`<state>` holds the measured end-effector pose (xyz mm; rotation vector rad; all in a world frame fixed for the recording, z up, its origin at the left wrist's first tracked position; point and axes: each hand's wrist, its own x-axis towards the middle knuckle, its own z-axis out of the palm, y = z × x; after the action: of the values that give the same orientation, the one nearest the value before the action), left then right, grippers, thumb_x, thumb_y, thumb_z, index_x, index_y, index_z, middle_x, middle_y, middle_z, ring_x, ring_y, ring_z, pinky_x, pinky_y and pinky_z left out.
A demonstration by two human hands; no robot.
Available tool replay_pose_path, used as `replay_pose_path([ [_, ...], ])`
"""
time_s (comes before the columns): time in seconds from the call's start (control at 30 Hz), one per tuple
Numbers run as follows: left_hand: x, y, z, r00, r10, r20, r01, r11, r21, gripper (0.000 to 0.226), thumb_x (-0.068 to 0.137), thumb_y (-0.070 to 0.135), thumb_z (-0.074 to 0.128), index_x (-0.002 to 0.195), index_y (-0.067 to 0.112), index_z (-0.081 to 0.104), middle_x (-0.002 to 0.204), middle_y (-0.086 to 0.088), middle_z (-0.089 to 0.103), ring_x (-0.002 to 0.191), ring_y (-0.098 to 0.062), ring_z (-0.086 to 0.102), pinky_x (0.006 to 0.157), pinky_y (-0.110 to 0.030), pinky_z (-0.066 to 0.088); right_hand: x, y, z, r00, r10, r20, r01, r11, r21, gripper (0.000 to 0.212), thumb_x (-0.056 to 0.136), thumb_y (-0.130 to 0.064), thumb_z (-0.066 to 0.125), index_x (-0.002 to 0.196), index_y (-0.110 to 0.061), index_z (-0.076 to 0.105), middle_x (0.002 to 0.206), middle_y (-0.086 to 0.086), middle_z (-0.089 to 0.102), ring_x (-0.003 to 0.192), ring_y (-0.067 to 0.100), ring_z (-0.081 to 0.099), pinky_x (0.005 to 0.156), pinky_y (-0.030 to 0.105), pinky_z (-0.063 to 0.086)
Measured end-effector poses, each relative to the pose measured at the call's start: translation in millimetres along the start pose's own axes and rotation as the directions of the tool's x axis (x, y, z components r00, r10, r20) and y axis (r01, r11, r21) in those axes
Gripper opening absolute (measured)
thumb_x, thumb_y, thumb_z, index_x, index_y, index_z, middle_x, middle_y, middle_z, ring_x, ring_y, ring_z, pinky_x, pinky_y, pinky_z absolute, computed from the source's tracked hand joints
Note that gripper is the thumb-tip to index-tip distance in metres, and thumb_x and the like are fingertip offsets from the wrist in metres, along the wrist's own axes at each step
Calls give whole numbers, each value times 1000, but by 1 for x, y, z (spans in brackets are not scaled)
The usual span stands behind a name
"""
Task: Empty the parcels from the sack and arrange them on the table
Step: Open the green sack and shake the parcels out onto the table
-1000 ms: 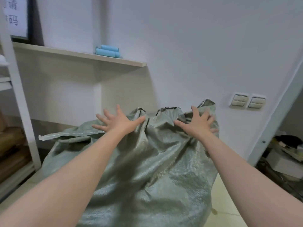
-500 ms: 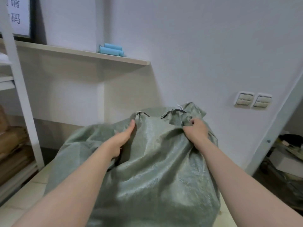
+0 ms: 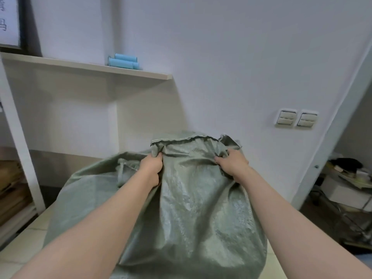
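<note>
A big grey-green woven sack [image 3: 193, 214] stands bulging in front of me on a pale tiled surface [image 3: 30, 234]. Its hemmed mouth is bunched at the top, near the wall. My left hand [image 3: 151, 166] grips a fold of the sack's cloth just left of the mouth. My right hand [image 3: 231, 162] grips the bunched cloth at the right side of the mouth. No parcel shows; whatever is in the sack is hidden by the cloth.
A white shelf [image 3: 84, 66] on the wall carries blue rolls [image 3: 123, 61]. A white rack post [image 3: 18, 137] with brown boxes [image 3: 10, 190] stands at left. Two wall switches [image 3: 296, 118] and a door frame [image 3: 338, 125] are at right, with cluttered white boxes [image 3: 346, 190] beyond.
My hands lay spread flat on the sack's top a second ago; both have since closed on its cloth near the mouth and pulled it up and together.
</note>
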<state>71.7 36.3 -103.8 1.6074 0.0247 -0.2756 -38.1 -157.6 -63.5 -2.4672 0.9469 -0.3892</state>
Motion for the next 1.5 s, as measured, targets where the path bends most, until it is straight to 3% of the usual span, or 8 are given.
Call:
replay_pose_path([
  [0.17,-36,22,22,965,177,194,-109,943,-315,11,100,31,51,98,29,61,111,-11,67,100,-29,65,91,-48,53,-20,-17,-4,996,-30,-79,82,579,811,25,93,-21,62,117,-15,63,106,5,71,101,25,67,96,47,52],
  [0.37,-65,57,53,860,398,318,-230,860,-456,33,104,28,43,131,13,54,118,-11,66,103,-24,67,83,-36,59,-27,-23,-34,978,-90,-188,201,175,964,27,97,-14,57,123,-5,56,118,17,66,112,33,63,101,51,48],
  [0.47,-75,88,66,813,506,290,-430,856,-289,35,104,31,41,134,16,51,119,0,63,97,-8,63,70,-11,49,-29,-30,-55,947,-165,-274,294,117,949,28,95,-18,60,120,-8,59,117,17,67,111,32,64,100,53,49],
  [0.6,-83,122,89,769,535,351,-429,838,-337,19,102,32,49,120,31,52,118,-1,65,108,-18,63,90,-29,51,-25,-31,-84,905,-222,-363,389,86,917,29,94,-25,61,118,-10,64,116,16,69,111,32,65,97,52,50],
  [0.87,-45,81,114,859,442,258,-398,894,-208,31,97,30,54,127,24,58,117,-1,67,109,-22,63,99,-45,49,7,18,-49,962,-173,-212,272,691,670,39,92,-10,63,129,-4,51,109,6,63,105,20,56,97,38,46],
  [1.1,-21,61,65,934,356,11,-340,881,328,63,89,24,66,144,21,35,139,-10,49,122,-33,51,102,-42,44,-9,28,-29,988,-150,-29,127,697,706,51,91,-35,65,132,-27,36,112,-9,59,85,-4,56,62,6,45],
  [1.27,-33,65,30,951,299,80,-268,669,693,109,73,79,56,154,31,2,162,-15,6,148,-35,1,116,-62,6,-20,15,-54,989,-143,35,108,864,491,124,54,-81,69,152,-38,6,161,7,17,141,30,32,114,51,32],
  [1.5,-36,37,1,969,157,191,-247,557,793,132,55,91,52,150,36,-21,161,-14,-18,147,-37,-17,110,-70,-6,-39,12,-36,944,-205,257,257,949,-186,107,70,-72,66,152,-45,3,159,2,-29,146,38,-22,113,70,6],
])
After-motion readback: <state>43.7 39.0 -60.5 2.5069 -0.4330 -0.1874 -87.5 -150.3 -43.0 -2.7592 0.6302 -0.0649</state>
